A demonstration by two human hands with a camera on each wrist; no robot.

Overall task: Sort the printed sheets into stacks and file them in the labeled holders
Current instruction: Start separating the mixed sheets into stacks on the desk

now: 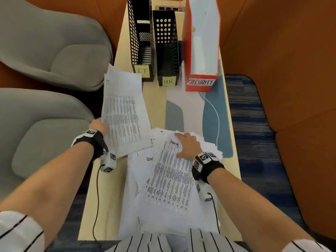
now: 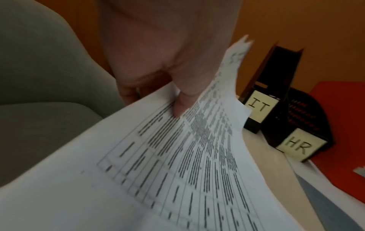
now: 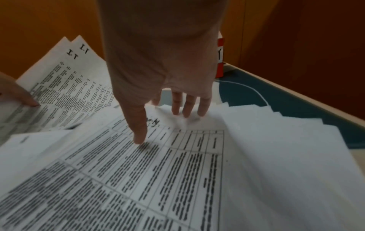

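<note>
Leftward, the left hand pinches a few IT sheets by their left edge, thumb on top — they hang partly past the table's left side, their far corners near the IT holder. Close by, the right hand lies with fingers straight and spread on a Security sheet, which tops the loose pile at the near end of the table. Beyond stand the HR holder and the red Security holder, side by side with the IT one. A white cable crosses the tabletop; grey chairs sit left, orange walls around.
</note>
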